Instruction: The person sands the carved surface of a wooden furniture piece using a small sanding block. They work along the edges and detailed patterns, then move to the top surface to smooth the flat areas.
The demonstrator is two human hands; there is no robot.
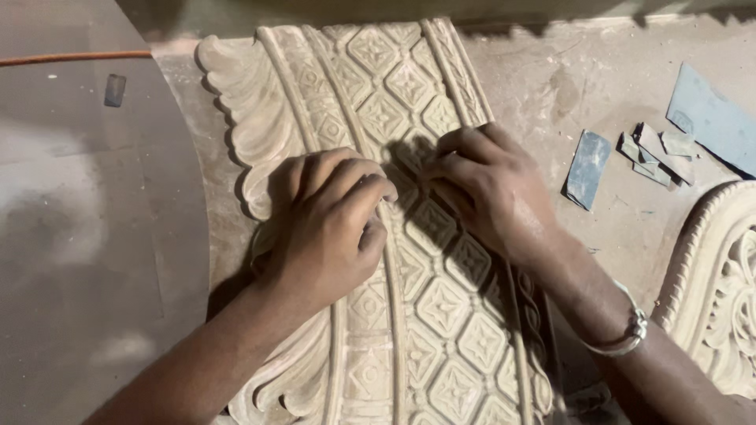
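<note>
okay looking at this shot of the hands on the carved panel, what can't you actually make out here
Head view:
- What the right hand pinches: covered by its curled fingers.
- Carving under the left hand: covered by the hand.
- Carved panel: cut off top and bottom.
- Second carved piece: cut off at right edge.
- Small dark object: too small to identify.

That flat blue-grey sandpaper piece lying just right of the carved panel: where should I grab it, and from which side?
Take the sandpaper piece by its lower end, coming from the right. It lies flat on the dusty bench, so probably pinch an edge or corner rather than the face. The right hand and carved panel crowd its left; more scraps lie farther right.
</note>
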